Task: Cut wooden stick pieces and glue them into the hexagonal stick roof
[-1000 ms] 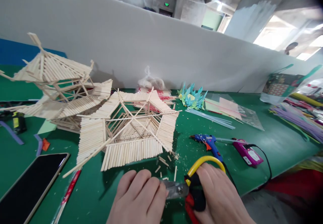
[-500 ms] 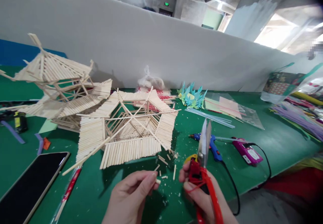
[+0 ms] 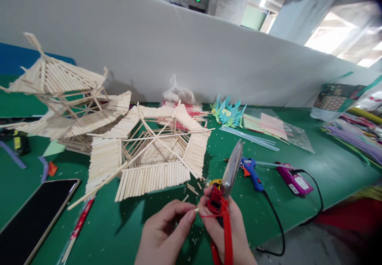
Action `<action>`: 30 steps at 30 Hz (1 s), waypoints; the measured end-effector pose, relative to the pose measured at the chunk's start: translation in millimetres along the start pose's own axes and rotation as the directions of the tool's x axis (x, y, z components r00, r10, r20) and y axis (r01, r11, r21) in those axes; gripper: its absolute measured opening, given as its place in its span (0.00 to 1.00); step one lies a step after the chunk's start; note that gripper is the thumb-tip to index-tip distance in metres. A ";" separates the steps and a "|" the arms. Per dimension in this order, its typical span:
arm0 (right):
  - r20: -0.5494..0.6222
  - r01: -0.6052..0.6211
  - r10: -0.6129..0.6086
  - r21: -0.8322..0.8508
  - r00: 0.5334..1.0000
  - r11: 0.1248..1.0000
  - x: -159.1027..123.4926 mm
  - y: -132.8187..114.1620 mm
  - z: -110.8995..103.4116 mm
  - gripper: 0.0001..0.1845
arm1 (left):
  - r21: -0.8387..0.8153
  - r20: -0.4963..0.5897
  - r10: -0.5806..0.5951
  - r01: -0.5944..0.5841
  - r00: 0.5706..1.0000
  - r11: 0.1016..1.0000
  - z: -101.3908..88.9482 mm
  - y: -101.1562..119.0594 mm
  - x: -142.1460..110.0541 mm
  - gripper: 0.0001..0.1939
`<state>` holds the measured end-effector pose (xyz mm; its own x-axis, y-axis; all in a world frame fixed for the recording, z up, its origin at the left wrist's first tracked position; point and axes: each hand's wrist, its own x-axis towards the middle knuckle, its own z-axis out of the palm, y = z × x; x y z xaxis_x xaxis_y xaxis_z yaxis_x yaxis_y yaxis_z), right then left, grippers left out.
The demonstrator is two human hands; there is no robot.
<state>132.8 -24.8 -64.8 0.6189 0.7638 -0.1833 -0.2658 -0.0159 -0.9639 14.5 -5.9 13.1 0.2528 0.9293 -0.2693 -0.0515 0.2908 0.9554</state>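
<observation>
My left hand [image 3: 171,229] pinches a short bit of wooden stick [image 3: 196,210] between thumb and forefinger. Close beside it, my right hand [image 3: 228,223] is closed around red-handled scissors [image 3: 233,167], their blades together and pointing up and away. The right fingertips almost meet the stick bit; whether they touch it I cannot tell. Just beyond both hands stands a wooden-stick model [image 3: 153,179] with slatted roof panels and crossed sticks over an open middle. Small stick offcuts [image 3: 192,188] lie on the green table at its near right corner.
A taller stick pagoda [image 3: 71,80] stands at left, above a phone [image 3: 38,221]. A blue glue gun [image 3: 253,175] with a black cord lies right of the scissors, near a purple box [image 3: 294,180]. Clear glue sticks [image 3: 249,137] and a blue paper ornament [image 3: 227,112] sit farther back.
My hands have come together: the left moved right with the stick bit, and the right moved left with the scissors. The scissor blades now tilt more and are closer together.
</observation>
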 end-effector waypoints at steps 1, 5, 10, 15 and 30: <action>-0.003 -0.019 0.019 -0.003 1.000 1.000 0.7 -4.2 0.6 0.21 | 0.060 0.027 0.029 -0.030 0.999 0.998 -1.5 1.4 0.4 0.03; 0.005 -0.180 0.181 0.074 0.984 0.981 4.6 -16.2 3.5 0.19 | 0.186 0.146 0.072 -0.099 0.987 0.978 -4.1 4.8 3.0 0.06; 0.132 -0.104 0.113 -0.077 0.985 0.992 3.7 -26.3 1.4 0.21 | 0.097 0.144 -0.049 0.035 0.988 0.995 -0.7 1.6 4.9 0.09; 0.327 0.062 0.034 -0.277 0.944 0.959 -5.5 -51.5 -12.9 0.18 | -0.216 0.090 -0.210 0.225 0.973 0.950 1.0 2.7 7.2 0.09; 0.606 0.598 0.018 -0.790 0.796 0.136 2.8 -60.3 -55.6 0.17 | -0.451 -0.024 -0.234 0.199 0.972 0.870 -6.3 6.7 10.8 0.10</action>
<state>191.6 -57.6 -18.0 0.0400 0.9981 -0.0458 0.9180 -0.0548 -0.3929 10.9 7.6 15.8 0.2344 0.8404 -0.4886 -0.4303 0.5404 0.7231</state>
